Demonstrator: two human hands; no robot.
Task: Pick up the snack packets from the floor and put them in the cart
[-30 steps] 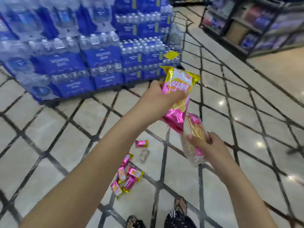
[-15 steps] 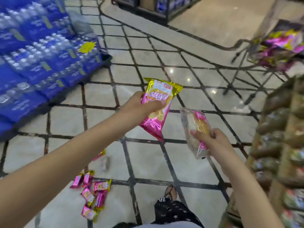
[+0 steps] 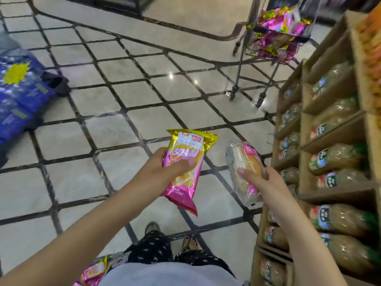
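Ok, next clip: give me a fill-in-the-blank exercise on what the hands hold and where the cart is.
The left hand grips a packet coloured gold and ____.
The right hand grips a bun in a ____ wrapper.
The cart stands ahead, to the person's ____.
More packets lie on the ____ near the feet.
Missing: pink; clear; right; floor.

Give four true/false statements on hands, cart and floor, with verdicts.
1. The left hand holds a pink packet. True.
2. The right hand is empty. False: it grips a clear-wrapped bun.
3. The cart is empty. False: foil packets lie in it.
4. Loose packets lie on the floor by the feet. True.
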